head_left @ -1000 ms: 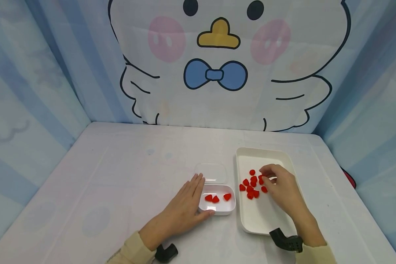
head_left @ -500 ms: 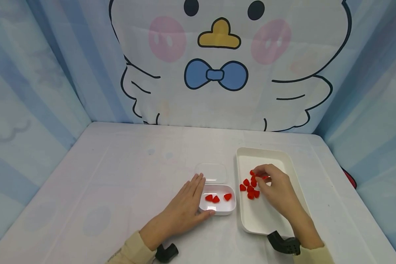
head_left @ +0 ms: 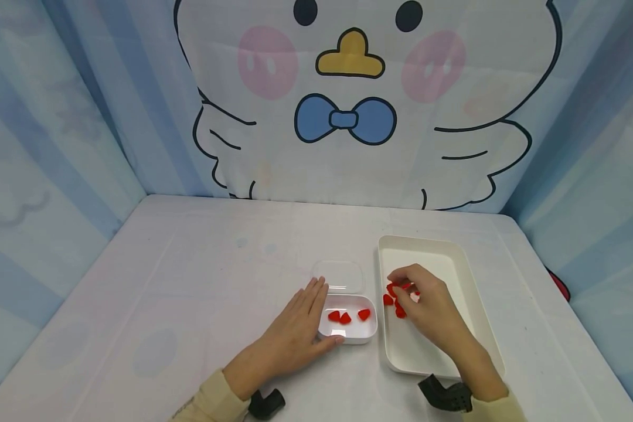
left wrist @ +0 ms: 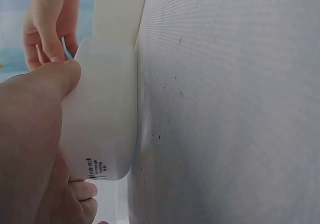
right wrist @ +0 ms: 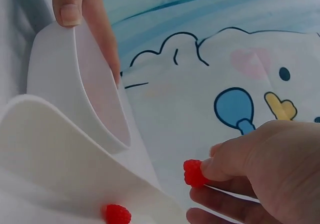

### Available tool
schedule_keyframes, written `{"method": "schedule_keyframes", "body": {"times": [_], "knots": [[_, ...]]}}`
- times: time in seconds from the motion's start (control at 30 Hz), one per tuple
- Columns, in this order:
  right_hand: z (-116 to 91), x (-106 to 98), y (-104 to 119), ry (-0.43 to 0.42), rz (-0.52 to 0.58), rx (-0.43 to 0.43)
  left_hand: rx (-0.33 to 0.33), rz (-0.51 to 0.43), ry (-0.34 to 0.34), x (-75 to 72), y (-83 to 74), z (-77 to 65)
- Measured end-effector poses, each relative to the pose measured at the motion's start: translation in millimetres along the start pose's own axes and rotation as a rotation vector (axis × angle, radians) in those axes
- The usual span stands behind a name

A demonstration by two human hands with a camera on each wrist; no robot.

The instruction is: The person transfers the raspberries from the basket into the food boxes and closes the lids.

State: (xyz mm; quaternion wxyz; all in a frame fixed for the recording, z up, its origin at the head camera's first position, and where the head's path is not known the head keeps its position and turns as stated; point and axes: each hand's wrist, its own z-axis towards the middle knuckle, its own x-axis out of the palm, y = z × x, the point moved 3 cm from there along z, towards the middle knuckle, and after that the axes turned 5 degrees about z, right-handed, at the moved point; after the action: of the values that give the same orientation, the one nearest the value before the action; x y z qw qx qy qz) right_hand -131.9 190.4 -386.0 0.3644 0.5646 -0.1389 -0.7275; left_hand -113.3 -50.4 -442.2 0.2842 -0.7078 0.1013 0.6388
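My left hand (head_left: 292, 334) holds a small white plastic box (head_left: 356, 340), thumb over the near rim and fingers along its left side. Three red raspberries (head_left: 364, 315) lie in the box, whose clear lid (head_left: 340, 276) is folded back. Over the white tray (head_left: 427, 351) my right hand (head_left: 435, 308) pinches a raspberry (right wrist: 194, 173) between thumb and finger, plainest in the right wrist view. Several more raspberries (head_left: 388, 300) sit under and beside its fingertips, partly hidden. One raspberry (right wrist: 118, 214) lies by the tray wall in the right wrist view.
The tray stands just right of the box, almost touching it. A pale cloth covers the table (head_left: 216, 264). Behind it hangs a curtain (head_left: 348, 170) with a cartoon bird, and blue striped curtains (head_left: 42, 176) flank the sides.
The right hand has moved left across the raspberries in the tray, now covering several of them. My left hand, the box and the three raspberries inside have stayed in place.
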Motion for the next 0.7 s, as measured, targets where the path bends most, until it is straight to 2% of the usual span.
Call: {"method": "schedule_keyframes", "body": {"times": [0.3, 0.7], "knots": [[-0.3, 10.8, 11.7, 0.030, 0.058, -0.111, -0.001, 0.003, 0.005, -1.7, -0.2, 0.1], [-4.6, 30.1, 26.5, 0.132, 0.142, -0.177, 0.007, 0.011, -0.011, -1.7, -0.3, 0.6]]}}
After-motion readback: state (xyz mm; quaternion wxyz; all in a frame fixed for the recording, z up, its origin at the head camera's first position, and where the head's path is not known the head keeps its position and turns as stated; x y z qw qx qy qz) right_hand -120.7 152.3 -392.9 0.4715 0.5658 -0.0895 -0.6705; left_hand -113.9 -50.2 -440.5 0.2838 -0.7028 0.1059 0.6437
